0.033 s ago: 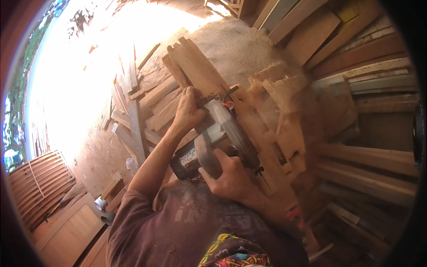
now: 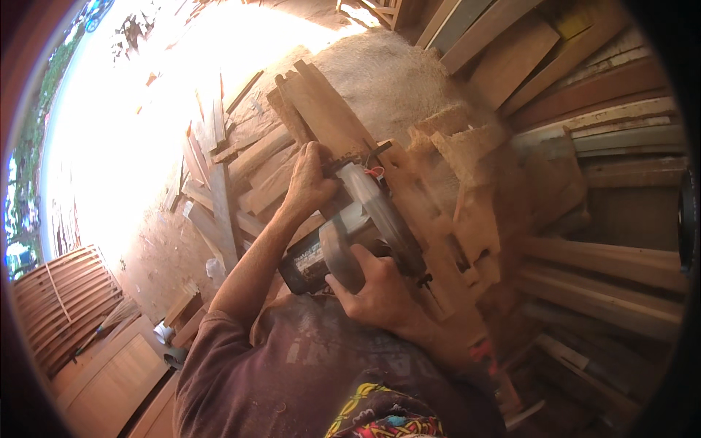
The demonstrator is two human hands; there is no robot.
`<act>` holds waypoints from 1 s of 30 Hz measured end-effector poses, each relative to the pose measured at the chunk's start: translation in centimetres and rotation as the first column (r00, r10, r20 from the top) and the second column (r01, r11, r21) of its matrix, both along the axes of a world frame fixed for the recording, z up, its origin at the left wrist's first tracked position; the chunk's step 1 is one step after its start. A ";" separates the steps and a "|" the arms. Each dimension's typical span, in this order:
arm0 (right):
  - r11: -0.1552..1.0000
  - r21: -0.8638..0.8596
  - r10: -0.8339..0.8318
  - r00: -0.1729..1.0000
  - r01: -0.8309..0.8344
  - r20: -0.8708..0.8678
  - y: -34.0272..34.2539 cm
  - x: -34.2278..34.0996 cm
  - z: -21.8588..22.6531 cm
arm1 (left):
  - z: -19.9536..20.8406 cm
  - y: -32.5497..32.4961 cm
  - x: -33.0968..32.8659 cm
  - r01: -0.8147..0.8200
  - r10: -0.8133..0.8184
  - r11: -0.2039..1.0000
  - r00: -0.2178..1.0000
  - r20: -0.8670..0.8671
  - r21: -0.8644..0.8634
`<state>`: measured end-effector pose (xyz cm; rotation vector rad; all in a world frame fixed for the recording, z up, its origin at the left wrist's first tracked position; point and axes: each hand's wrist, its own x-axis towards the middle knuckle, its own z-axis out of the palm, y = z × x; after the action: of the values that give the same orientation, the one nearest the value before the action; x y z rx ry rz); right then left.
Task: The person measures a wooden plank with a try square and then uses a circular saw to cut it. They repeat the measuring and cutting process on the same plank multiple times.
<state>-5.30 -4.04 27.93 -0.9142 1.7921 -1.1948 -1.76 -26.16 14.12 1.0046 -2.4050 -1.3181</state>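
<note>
Brown plank (image 2: 325, 109) reaches to upper centre beyond our circular saw (image 2: 376, 208), mid-frame; how much is cut, we cannot see. Right hand (image 2: 380, 288): fingers wrapped round its handle (image 2: 337, 252). Left hand (image 2: 309, 181): fingers curled near its front, grip unclear.

Blown-out glare (image 2: 117, 124) at upper left, dim lower right, fisheye-bent edges.

Offcuts (image 2: 255, 162) blocking left, room over sawdust (image 2: 387, 73)
</note>
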 end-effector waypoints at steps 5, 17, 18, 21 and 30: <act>1.000 0.001 -0.010 1.000 0.010 -0.028 -0.4 0.0 0.0 | 0.7 -0.3 -0.1 0.011 -0.011 1.000 1.000 0.016 0.023; 1.000 -0.024 -0.018 0.999 0.017 -0.047 -1.3 0.3 -0.1 | 1.4 -1.5 -0.4 0.015 -0.017 1.000 0.997 0.077 0.016; 0.999 -0.036 -0.024 0.998 0.022 -0.049 -1.1 0.5 -0.2 | 1.3 -1.3 -0.3 0.016 -0.017 1.000 0.997 0.073 0.016; 0.999 -0.029 -0.015 1.000 0.014 -0.024 -1.6 0.3 0.3 | 1.1 -1.9 -0.3 0.011 -0.012 1.000 0.997 0.070 0.011; 0.999 -0.024 -0.024 0.999 0.023 -0.034 -2.6 0.4 0.4 | 1.9 -2.6 -0.5 0.014 -0.016 0.999 0.997 0.070 0.038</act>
<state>-4.92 -6.61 28.38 -0.9348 1.8240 -1.2245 -2.23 -28.80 16.06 1.0617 -2.4521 -1.3592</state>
